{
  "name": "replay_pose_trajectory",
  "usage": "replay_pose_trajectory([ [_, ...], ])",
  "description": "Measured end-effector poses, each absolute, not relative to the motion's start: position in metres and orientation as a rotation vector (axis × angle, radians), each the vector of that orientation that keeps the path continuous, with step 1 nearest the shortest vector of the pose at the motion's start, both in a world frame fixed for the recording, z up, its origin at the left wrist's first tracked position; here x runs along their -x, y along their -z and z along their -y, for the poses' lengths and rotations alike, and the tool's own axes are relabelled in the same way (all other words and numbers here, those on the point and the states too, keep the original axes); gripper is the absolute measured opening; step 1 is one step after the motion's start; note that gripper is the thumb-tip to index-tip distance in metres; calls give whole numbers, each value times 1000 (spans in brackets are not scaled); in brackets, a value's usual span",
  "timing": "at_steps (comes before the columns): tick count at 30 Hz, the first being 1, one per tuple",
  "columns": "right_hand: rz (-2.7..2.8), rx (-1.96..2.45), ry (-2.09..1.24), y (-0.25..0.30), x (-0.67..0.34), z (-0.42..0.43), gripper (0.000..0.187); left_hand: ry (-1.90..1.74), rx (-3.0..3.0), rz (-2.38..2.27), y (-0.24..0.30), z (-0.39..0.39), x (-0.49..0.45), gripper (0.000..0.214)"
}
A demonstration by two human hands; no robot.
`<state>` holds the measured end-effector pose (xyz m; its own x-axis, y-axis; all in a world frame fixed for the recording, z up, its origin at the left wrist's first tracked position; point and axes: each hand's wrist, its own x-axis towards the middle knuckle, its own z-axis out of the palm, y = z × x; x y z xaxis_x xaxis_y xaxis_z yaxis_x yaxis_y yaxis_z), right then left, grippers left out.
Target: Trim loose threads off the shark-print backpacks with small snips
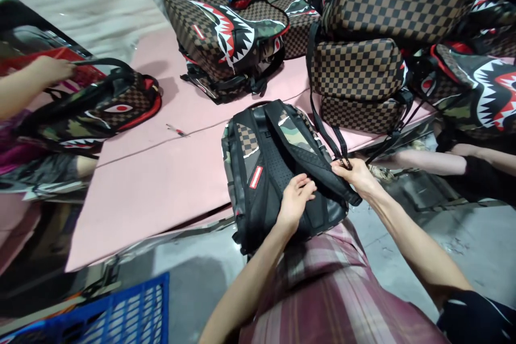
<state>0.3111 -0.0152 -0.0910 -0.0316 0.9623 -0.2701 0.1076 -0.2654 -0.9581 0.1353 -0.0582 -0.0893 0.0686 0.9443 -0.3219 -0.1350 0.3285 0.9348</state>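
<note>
On our backpack (260, 209), the shoulder strap (296, 137) slants down rightward; our right hand (358, 176) pinches it near its lower end; our left hand (293, 201) half curls, its hold unclear.

In front of me spreads a pink desk (165, 183), a thin seam across its top; I see grey floor (181, 258) below and a pale, streaked surface (100, 5) beyond.

Head-worn view, close, facing forward, downward
</note>
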Motion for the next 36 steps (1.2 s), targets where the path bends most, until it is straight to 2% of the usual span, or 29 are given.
replay_pose_trajectory([
  [4,985,1335,-1512,81,-306,20,37,-1008,-618,-921,97,39,-151,30],
  [14,1010,1268,-1574,86,-297,19,35,-1105,-692,-994,101,30,-138,27],
  [17,1133,1330,-1462,85,-295,21,34,-1120,-714,-1018,103,29,-138,25],
  [23,1541,1513,-896,84,-286,23,26,-1135,-805,-1094,105,27,-141,19],
  [30,1452,1460,-1058,93,-291,15,25,-1125,-824,-1101,107,28,-140,16],
  [36,1659,1268,-764,84,-299,16,17,-1113,-848,-1099,108,28,-140,14],
])
